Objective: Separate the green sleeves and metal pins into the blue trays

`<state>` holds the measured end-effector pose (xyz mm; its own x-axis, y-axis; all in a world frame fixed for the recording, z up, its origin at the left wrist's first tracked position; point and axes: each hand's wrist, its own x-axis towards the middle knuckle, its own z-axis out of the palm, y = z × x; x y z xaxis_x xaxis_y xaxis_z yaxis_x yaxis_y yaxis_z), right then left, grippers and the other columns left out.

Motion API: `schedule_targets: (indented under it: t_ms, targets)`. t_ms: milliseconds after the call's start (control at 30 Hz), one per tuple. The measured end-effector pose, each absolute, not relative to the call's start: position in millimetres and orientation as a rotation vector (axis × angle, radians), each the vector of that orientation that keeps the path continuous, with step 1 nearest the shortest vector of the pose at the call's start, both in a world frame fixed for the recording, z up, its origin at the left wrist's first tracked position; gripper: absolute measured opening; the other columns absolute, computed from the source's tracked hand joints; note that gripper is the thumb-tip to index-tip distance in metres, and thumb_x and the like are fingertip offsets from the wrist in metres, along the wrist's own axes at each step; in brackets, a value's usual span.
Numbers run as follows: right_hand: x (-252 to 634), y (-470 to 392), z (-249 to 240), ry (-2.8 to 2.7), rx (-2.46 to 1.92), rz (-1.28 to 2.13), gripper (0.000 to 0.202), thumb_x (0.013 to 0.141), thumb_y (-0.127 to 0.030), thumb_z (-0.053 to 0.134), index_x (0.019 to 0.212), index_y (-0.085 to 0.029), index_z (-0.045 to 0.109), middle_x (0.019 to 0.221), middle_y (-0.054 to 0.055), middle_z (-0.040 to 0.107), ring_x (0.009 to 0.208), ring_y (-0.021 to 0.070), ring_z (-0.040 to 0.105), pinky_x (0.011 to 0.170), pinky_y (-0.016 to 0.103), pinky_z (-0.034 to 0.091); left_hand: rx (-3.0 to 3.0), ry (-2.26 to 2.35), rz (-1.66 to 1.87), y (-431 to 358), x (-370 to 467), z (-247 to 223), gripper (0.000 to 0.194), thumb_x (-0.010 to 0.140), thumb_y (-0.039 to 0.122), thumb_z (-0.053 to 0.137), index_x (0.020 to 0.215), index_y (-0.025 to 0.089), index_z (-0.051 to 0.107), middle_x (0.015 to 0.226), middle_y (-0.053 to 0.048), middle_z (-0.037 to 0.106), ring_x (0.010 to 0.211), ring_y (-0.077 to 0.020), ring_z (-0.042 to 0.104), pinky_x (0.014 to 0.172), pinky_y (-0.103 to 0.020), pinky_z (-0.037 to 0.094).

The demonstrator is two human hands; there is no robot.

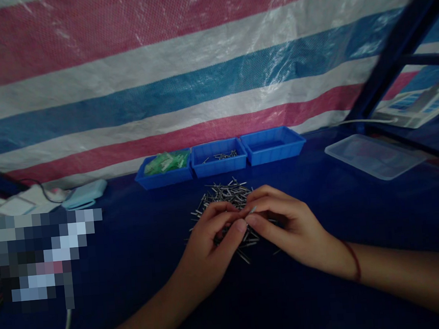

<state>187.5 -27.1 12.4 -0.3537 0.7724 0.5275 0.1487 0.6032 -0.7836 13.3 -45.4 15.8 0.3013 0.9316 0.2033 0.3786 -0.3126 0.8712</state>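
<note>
A pile of thin metal pins (227,189) lies on the dark blue table (141,233), spread beneath both hands. Over its left part is my left hand (214,236), thumb and fingers closed together near the middle. My right hand (286,220) comes from the right, its thumb and fingertips pinched around a small shiny metal piece (251,210). The fingertips of the two hands meet or nearly meet above the pile. What my left fingertips hold, if anything, is too small to tell.
Behind the pile stand three blue bins: the left bin (163,178) holds green plastic packets, the middle bin (219,167) some pins, the right bin (274,152) nothing visible. A clear lid (374,156) lies right; a light blue pouch (85,194) and cables lie left.
</note>
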Motion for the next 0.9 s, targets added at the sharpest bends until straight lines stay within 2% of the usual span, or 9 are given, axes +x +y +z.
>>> schedule_targets:
  t_ms: [233, 433, 900]
  targets:
    - [186.4, -26.5, 13.4, -1.787, -0.769, 0.767, 0.005, 0.081, -0.02, 0.06, 0.086, -0.019, 0.061, 0.093, 0.005, 0.053, 0.083, 0.0139, 0.057, 0.057, 0.024, 0.047, 1.903, 1.169, 1.015, -43.9, 12.1, 13.7, 0.014, 0.089, 0.028, 0.048, 0.089, 0.023, 0.062, 0.099, -0.002, 0.05, 0.085, -0.015, 0.054, 0.069, -0.03, 0.043]
    - [186.3, -27.2, 14.6, -1.803, -0.748, 0.777, 0.005, 0.082, -0.019, 0.058, 0.086, -0.018, 0.059, 0.091, 0.004, 0.052, 0.073, 0.0114, 0.055, 0.055, 0.024, 0.046, 1.99, 1.209, 1.057, -43.1, 11.6, 12.8, 0.007, 0.086, 0.022, 0.053, 0.089, 0.025, 0.06, 0.099, 0.0, 0.05, 0.079, -0.0125, 0.052, 0.066, -0.027, 0.042]
    - [188.4, -26.8, 13.3, -1.856, -0.742, 0.711, 0.009, 0.081, -0.016, 0.057, 0.09, -0.019, 0.06, 0.093, 0.004, 0.052, 0.074, 0.0116, 0.055, 0.056, 0.024, 0.047, 2.042, 1.269, 1.153, -44.4, 11.3, 14.8, 0.009, 0.083, 0.016, 0.055, 0.089, 0.023, 0.055, 0.098, 0.0, 0.049, 0.071, -0.0107, 0.049, 0.061, -0.026, 0.04]
